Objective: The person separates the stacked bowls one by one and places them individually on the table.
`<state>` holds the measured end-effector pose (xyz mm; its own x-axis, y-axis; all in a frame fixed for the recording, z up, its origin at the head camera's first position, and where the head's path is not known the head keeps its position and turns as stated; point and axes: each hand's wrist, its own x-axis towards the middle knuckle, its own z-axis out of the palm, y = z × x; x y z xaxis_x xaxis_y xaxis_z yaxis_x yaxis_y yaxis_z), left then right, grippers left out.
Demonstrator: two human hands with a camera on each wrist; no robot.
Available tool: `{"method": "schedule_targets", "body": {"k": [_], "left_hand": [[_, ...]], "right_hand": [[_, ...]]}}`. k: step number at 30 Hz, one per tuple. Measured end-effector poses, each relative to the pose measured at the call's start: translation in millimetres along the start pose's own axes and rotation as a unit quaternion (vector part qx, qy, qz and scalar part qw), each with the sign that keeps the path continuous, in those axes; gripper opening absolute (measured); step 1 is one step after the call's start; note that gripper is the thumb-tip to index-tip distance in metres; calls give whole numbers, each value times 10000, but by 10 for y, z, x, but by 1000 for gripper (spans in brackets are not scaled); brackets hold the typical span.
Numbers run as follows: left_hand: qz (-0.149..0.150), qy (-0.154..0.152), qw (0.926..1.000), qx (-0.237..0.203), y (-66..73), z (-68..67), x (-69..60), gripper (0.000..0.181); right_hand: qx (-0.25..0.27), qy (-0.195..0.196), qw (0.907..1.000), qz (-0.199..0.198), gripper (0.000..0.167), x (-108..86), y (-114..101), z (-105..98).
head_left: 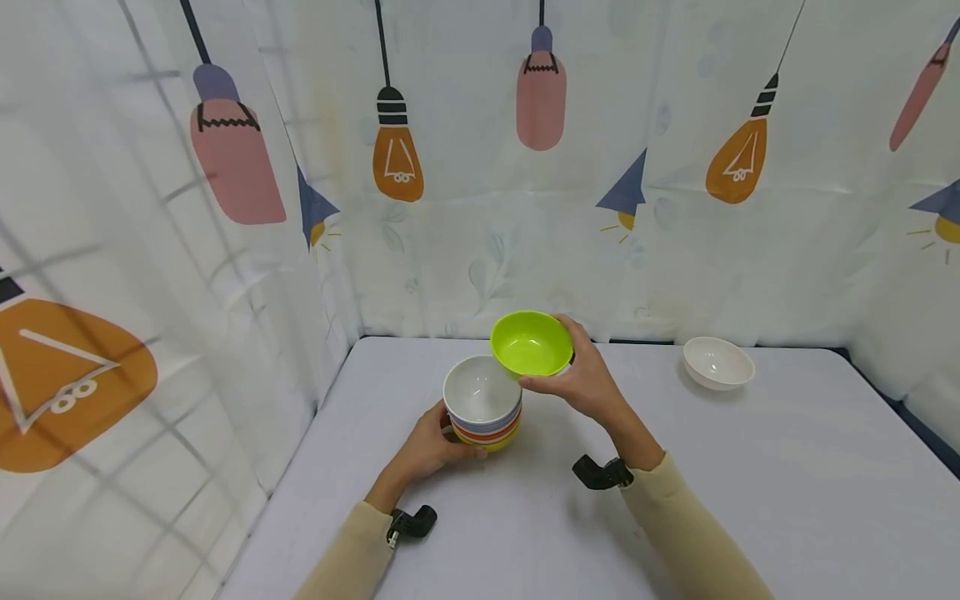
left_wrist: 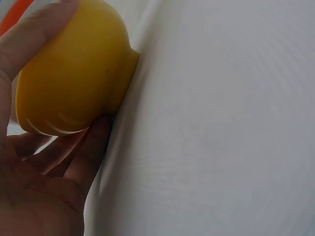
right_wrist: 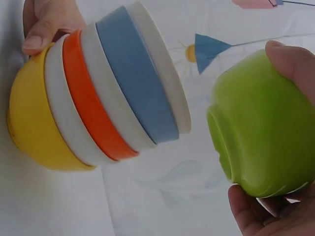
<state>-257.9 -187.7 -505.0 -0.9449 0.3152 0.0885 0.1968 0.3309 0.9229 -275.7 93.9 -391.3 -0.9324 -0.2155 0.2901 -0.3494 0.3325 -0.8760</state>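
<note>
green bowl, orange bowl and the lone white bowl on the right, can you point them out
Green bowl (right_wrist: 270, 128), right wrist view, outer wall.
Orange bowl (right_wrist: 94, 100), right wrist view, visible band of its outer wall.
Lone white bowl (head_left: 717, 364), head view, inside surface.

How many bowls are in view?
8 visible: green bowl in the right hand; lone white bowl at back right; six stacked at the left hand, bottom up: yellow, white, orange, white, blue, white.

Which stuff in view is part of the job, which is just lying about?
Part of the job:
green bowl, held in the right hand
stack of bowls, held by the left hand

Seemingly just lying about:
lone white bowl, untouched on the table; could belong too
printed curtain, only backdrop
</note>
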Motion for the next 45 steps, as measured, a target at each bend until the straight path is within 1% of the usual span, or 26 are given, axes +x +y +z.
{"method": "schedule_targets", "body": {"k": [7,15,27,34,38,42,45], "left_hand": [[-17,-17,10000,18,-21,-9,9,90],[-86,6,10000,-12,11,-10,-7,91],[-96,11,9999,-82,21,-5,-8,91],[-116,38,9999,-108,23,5,-4,92],[-111,28,9998,-141,16,8,-5,92],[-135,19,9998,-158,24,4,-5,92],[-146,25,9998,-144,31,2,-5,92]], "right_hand": [[1,96,9999,112,104,39,66,-104],[-88,133,9995,286,107,57,132,-212],[-186,250,9990,308,106,116,295,-360],[-233,430,9970,600,107,152,451,-472],[-172,514,9958,732,105,165,549,-556],[-83,572,9949,825,104,168,571,-629],[-87,623,9938,920,106,162,582,-675]]}}
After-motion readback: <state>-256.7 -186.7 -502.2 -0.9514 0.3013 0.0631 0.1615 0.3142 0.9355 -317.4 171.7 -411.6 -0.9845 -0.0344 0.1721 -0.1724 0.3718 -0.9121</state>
